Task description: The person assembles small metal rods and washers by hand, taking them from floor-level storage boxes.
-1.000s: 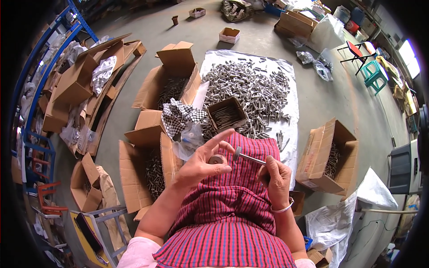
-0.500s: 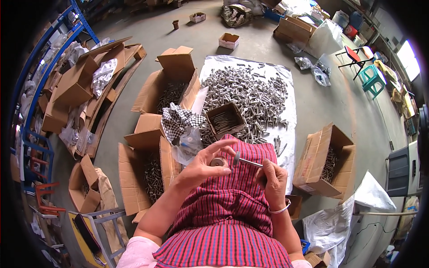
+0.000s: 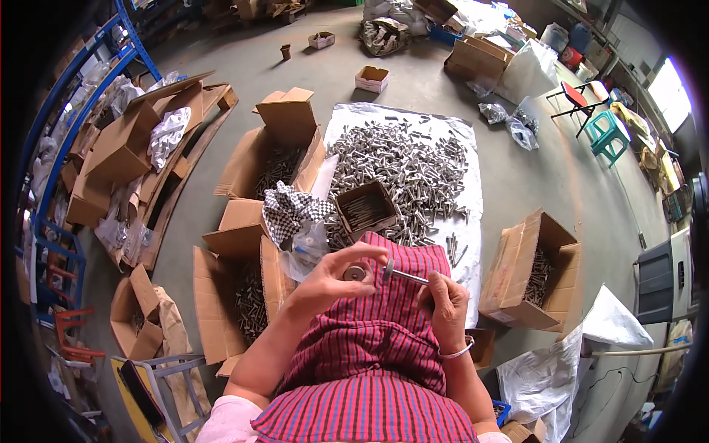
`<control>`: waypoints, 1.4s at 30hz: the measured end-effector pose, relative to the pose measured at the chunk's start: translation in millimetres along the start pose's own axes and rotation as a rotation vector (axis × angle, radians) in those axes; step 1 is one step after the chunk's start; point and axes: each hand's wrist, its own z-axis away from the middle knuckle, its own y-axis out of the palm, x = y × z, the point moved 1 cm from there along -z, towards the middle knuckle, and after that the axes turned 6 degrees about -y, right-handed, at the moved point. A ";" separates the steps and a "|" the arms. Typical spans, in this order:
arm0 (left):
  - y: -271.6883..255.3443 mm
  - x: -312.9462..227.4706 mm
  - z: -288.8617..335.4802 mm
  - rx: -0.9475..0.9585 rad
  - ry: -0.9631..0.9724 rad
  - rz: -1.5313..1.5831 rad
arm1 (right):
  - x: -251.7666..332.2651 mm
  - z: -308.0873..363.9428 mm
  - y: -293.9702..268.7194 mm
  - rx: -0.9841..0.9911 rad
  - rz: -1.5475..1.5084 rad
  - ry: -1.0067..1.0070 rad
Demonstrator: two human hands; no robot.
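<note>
My left hand point(image 3: 325, 284) has its thumb and fingers curled around a small round metal piece point(image 3: 355, 274) with a hole in its middle. My right hand point(image 3: 446, 301) grips the end of a thin metal rod point(image 3: 410, 278). A dark disc point(image 3: 388, 270) sits on the rod's other end, close to my left fingertips. Whether those fingertips touch the disc, I cannot tell. Both hands are above my lap, over a striped apron point(image 3: 384, 317). Just beyond lies a white sheet point(image 3: 469, 203) strewn with many loose metal pins point(image 3: 413, 162).
A small open box point(image 3: 365, 207) of pins stands on the sheet. Cardboard boxes of metal parts stand to the left point(image 3: 218, 295) and right point(image 3: 509, 273). A checkered cloth point(image 3: 288, 210) lies beside the left boxes. Farther right are a green stool point(image 3: 608, 133) and a chair point(image 3: 576, 94).
The whole view has shifted slightly, with the surroundings a little lower in the picture near the sheet. Both hands keep nearly the same pose and the same hold.
</note>
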 end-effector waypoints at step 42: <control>2.7 0.4 -14.3 0.009 -0.208 -0.218 | -15.2 -5.8 -13.0 0.064 0.231 -0.205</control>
